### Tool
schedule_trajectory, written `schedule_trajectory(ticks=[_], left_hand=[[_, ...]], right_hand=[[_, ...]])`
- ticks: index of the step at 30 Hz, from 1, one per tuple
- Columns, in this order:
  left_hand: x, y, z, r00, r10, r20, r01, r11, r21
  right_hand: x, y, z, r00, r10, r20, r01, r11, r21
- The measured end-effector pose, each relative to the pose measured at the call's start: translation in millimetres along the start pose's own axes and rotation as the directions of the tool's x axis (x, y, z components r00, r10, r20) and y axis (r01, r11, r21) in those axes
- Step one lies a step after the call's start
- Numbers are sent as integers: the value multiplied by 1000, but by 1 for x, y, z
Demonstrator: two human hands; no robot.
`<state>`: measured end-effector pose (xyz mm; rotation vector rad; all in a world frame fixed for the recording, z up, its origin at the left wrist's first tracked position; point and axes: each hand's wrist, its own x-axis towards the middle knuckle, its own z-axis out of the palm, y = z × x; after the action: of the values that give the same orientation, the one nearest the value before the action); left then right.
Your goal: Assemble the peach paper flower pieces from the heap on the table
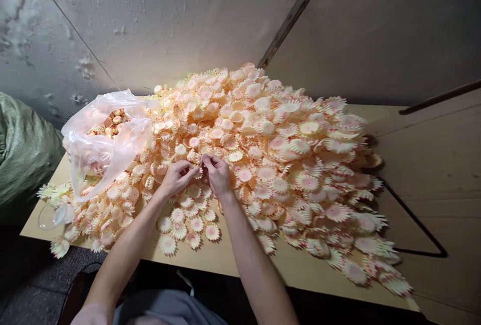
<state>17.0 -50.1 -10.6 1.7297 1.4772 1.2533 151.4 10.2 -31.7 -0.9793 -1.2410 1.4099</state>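
A large heap of cream-and-pink artificial flower heads (263, 144), cup-shaped with toothed petal rims, spreads over the table. At the near middle of the heap, my left hand (179, 177) is closed, thumb and fingers pinching what looks like one flower head at the fingertips. My right hand (218, 175) is close beside it, its thumb and forefinger pressed together. Whatever those right fingertips hold is too small to make out. Below the hands, several loose flower heads (188, 224) lie face up near the table's front edge.
An opened clear plastic bag (108, 139) with small round pieces (115, 120) inside stands at the left. Near it lies a clear round container (52, 214). A green sack (26, 159) is beyond the table's left edge; cardboard (432, 189) and a black metal bar (413, 222) are at right.
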Motion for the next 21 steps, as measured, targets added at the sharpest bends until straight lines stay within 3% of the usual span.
schedule_trajectory(ticks=[6, 11, 13, 21], left_hand=[[-1, -2, 0, 1000, 24, -17, -23, 1000, 16], [-1, -2, 0, 1000, -10, -22, 10, 1000, -29], [0, -1, 0, 1000, -22, -7, 22, 998, -53], [-5, 2, -1, 992, 49, 119, -43, 998, -55]], right_hand=[[1, -8, -3, 998, 45, -54, -41, 995, 86], [-3, -14, -8, 982, 15, 190, -22, 999, 36], [-4, -11, -7, 978, 30, 207, -31, 999, 5], [2, -4, -1, 993, -5, -114, 7, 1000, 25]])
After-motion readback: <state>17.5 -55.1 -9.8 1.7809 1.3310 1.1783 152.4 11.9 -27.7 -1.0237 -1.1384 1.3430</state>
